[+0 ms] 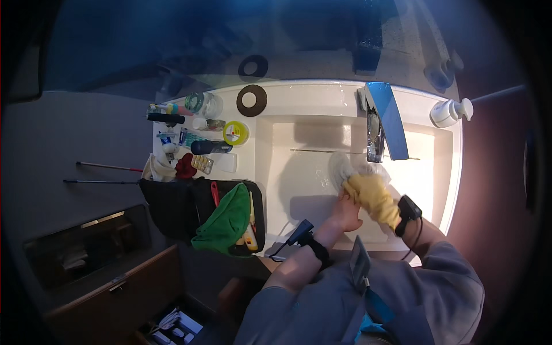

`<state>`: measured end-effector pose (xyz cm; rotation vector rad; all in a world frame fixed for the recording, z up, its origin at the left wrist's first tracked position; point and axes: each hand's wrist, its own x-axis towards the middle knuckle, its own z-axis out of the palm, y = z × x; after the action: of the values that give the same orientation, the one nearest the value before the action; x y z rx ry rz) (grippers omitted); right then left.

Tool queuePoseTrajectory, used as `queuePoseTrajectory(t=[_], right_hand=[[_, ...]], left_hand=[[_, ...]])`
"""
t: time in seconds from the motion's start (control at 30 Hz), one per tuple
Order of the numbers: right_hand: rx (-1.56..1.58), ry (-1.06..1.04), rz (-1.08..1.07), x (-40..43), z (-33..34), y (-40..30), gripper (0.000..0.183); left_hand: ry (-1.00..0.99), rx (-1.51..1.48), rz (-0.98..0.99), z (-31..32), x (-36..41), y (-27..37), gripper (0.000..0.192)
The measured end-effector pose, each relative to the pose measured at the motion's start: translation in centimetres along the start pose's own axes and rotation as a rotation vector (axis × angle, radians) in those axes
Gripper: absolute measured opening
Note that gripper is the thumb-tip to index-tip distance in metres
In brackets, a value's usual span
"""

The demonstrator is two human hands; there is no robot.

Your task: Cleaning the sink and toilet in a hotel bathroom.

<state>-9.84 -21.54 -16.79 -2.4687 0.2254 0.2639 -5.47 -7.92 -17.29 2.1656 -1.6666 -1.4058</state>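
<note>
My right hand [371, 194] wears a yellow rubber glove and reaches into the white sink basin [267, 181], below the faucet [376, 138]. A pale, whitish round item [340, 168], blurred and perhaps a glass or a cloth, lies at the gloved fingertips; whether the glove grips it cannot be told. Bare and close beside the glove, my left hand [347, 212] has its fingertips by the same item, partly hidden by the glove. Whether it holds the item is unclear. Each wrist carries a strapped black device.
Left of the basin stand a yellow-lidded jar [236, 133], bottles, tubes and a pill blister [202, 164]. A green cloth [226, 220] lies over an open black bag [172, 207]. A white pump bottle [450, 113] stands at the back right. An open wooden drawer [116, 280] is lower left.
</note>
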Motion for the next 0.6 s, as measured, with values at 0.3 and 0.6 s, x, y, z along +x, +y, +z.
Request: queuePoseTrajectory(t=[0.3,0.6], right_hand=[[0.311,0.440,0.159,3.0,-1.2,1.8,0.016],[0.570,0.236,0.441,4.1,1.8,4.8,0.032]], left_hand=[[0.190,0.001,0.035,0.1,0.3,-0.3,0.085],[0.341,-0.019,-0.004,-0.5,0.6,0.1,0.067]])
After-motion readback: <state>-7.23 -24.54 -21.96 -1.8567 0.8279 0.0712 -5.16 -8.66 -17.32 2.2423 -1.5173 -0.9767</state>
